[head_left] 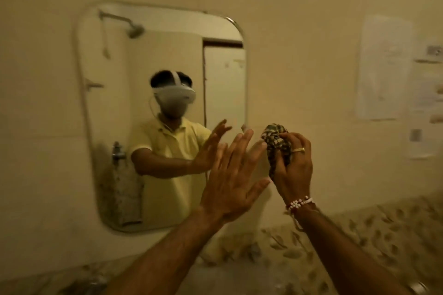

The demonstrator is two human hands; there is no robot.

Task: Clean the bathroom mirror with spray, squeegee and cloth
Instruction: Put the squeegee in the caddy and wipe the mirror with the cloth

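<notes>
Gripping a bunched checked cloth (278, 143) just right of the mirror (163, 112) edge, right hand (293, 167) has fingers curled shut on it; left hand (233, 175) is spread flat, empty, before the glass.

The mirror (115, 108) is carried by a pale tiled wall (299, 31), which is patterned with leaves lower down. Paper sheets (383, 67) are fixed flat to it at the right.

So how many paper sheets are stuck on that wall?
2 clearly: a large sheet right of the mirror, and a second sheet beside it near the frame edge. Blur may hide more.
</notes>
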